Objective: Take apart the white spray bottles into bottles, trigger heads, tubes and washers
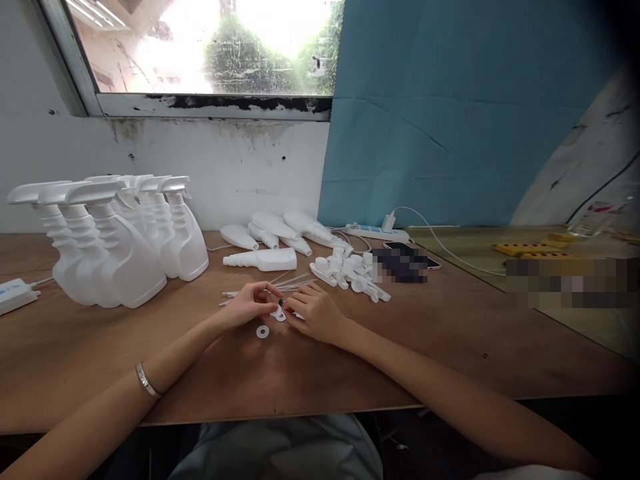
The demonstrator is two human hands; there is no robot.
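Observation:
My left hand [248, 304] and my right hand [318, 313] meet low over the table, fingertips almost together. My left thumb and index finger close around a small white piece that I cannot make out clearly. Curled fingers of my right hand cover whatever they hold. Between the hands are a white ring washer [281, 317] and a tiny dark bit. Another flat white washer [263, 331] lies on the table just in front of my left hand. Thin white tubes [295, 283] lie behind the fingers. To the right is a pile of white trigger spray heads [345, 269].
Several white spray bottles [125, 257] with heads stand at left. Headless white bottles [263, 259] lie at the back. A power strip [380, 233], cables and a phone [430, 263] are at right. A white block [17, 294] lies at the left edge.

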